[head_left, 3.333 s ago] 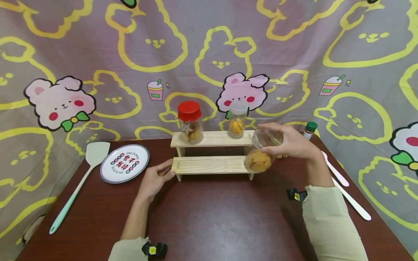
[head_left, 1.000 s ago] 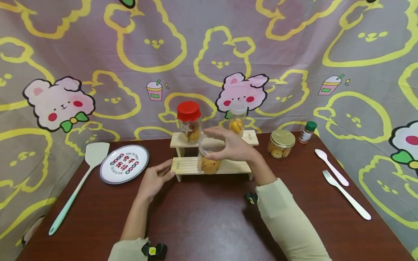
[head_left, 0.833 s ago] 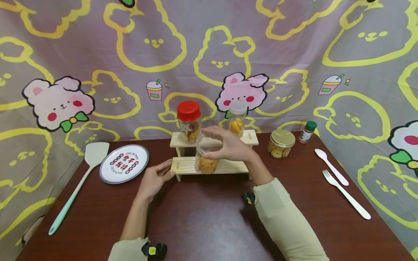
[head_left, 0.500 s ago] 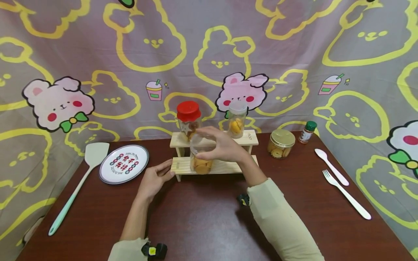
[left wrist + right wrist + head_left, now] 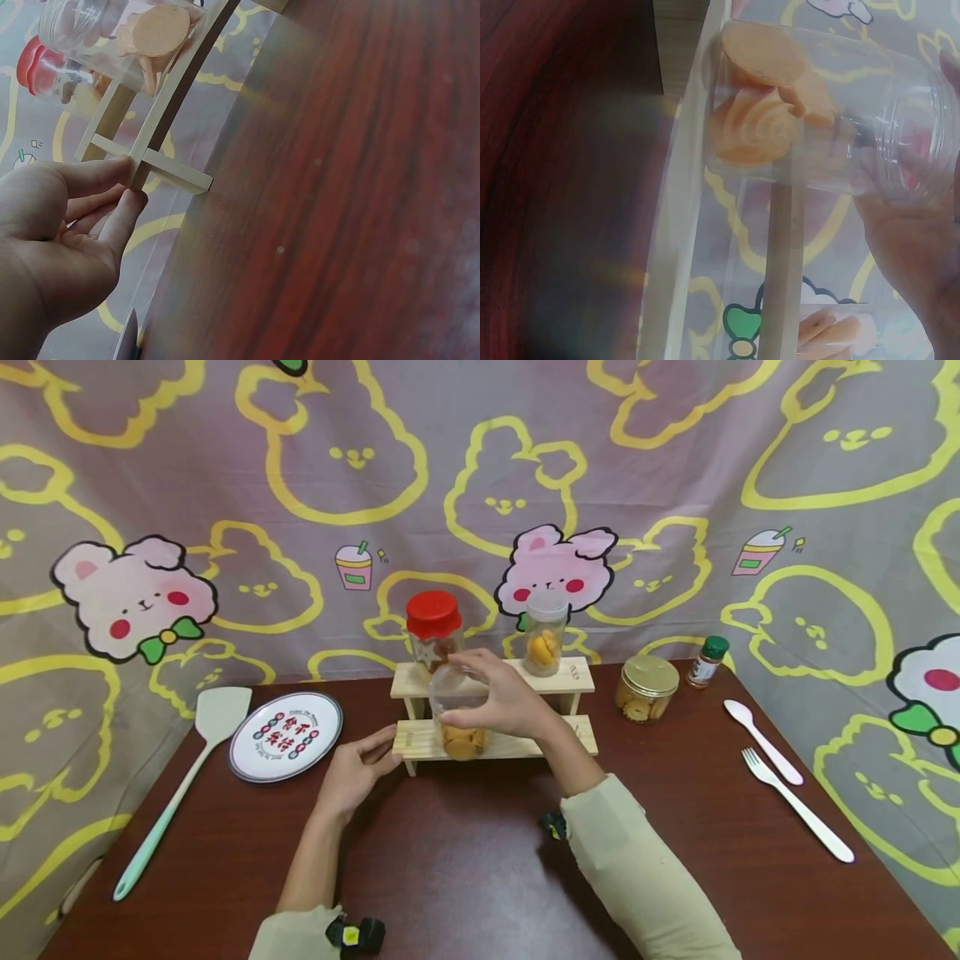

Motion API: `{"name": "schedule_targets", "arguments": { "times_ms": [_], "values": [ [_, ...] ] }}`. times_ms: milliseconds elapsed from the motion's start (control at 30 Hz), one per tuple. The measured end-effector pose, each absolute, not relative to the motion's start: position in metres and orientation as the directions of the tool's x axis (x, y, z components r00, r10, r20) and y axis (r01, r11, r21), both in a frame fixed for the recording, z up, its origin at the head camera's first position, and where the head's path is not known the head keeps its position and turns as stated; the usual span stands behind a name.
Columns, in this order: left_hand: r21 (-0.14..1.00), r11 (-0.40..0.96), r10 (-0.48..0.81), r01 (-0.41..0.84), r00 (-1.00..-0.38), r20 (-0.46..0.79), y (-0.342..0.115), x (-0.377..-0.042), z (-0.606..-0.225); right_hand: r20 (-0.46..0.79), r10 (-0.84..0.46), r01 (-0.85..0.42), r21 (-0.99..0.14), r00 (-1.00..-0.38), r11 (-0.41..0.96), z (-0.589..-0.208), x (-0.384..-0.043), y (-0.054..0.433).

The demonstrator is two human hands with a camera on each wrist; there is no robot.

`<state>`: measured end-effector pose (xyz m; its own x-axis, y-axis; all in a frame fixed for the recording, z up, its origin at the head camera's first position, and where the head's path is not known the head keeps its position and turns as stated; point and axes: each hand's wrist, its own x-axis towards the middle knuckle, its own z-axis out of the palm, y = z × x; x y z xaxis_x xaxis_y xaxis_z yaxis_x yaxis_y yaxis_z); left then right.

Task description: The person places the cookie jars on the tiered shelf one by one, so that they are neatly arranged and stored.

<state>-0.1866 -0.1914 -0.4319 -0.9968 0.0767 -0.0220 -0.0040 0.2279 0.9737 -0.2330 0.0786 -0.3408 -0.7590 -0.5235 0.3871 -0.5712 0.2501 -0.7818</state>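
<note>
I find the right hand (image 5: 504, 697) gripping the clear jar (image 5: 825, 112) near its mouth, fingers and thumb set on opposite sides. The jar stands nearly upright at the lower board (image 5: 517, 745) of the wooden stand, towards its left half; I cannot confirm whether the base bears fully on the wood. The left hand (image 5: 356, 777) pinches that board's left end between thumb and fingers.

Handling, in my assessment: jar stiff and fairly light, its weight low, since the biscuits (image 5: 754, 127) occupy only the bottom. The smooth wall may slip; the ringed neck offers the better hold. Whether it is glass or plastic I cannot determine. The contents appear brittle, so I advise against knocks.

Materials: jar transparent and cylindrical; biscuits round, orange-brown, one with swirled ridges. The stand is pale, straight-edged timber. The tabletop (image 5: 465, 860) is dark reddish-brown with a dull sheen.
</note>
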Motion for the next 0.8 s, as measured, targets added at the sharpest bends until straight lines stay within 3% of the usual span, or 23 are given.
{"name": "schedule_targets", "arguments": {
  "times_ms": [567,800],
  "values": [
    [0.973,0.230,0.084,0.001,-0.996,-0.019,-0.1912,-0.1859,-0.4311,0.349,-0.467,-0.539,-0.756,-0.812,0.372,-0.3427,-0.2329,0.0762],
    [0.973,0.231,0.085,-0.003,-0.996,-0.023,-0.1912,-0.1856,-0.4306,0.335,-0.491,-0.542,-0.753,-0.804,0.373,-0.3408,-0.2298,0.0816]
  ]
}}
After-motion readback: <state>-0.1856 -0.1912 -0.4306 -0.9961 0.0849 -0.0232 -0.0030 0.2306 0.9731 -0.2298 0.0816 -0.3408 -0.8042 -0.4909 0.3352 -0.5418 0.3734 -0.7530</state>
